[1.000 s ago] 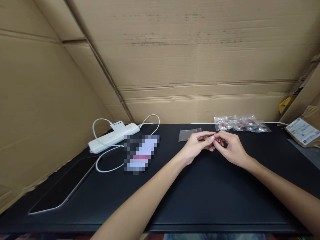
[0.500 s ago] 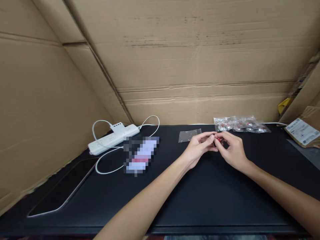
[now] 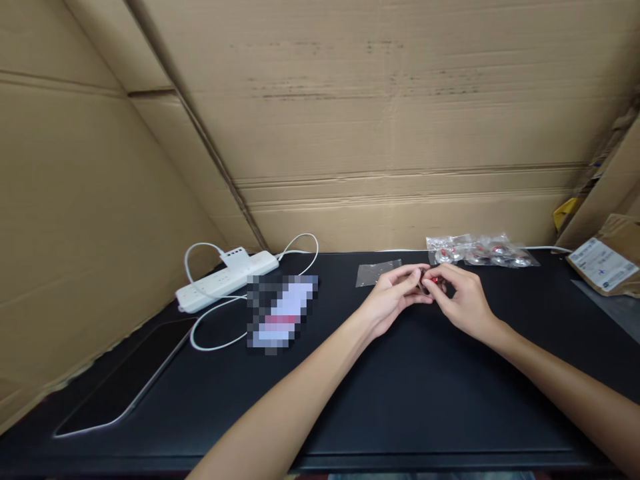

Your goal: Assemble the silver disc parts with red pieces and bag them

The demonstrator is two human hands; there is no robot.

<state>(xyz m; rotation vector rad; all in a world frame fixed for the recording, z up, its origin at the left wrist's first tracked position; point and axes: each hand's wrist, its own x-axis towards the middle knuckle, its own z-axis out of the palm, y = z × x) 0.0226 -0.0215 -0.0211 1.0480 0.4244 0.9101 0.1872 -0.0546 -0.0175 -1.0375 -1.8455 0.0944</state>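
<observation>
Piece (image 3: 434,281), small, red-and-dark, is pinched by left hand (image 3: 393,300) and right hand (image 3: 463,297); handling seems unfinished; clear bag (image 3: 373,273) left, apparently emptied; packets (image 3: 475,252) far right, apparently unopened

Left fingers (image 3: 411,283) and right fingers (image 3: 444,271) hold a partly red object (image 3: 434,281) — clear packets (image 3: 480,253) behind.

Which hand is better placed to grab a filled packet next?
Right, probably. The right hand is just in front of the filled packets; the left hand is nearer the flat clear bag. Both seem to hold the small red item, so the right would likely have to let go first.
</observation>
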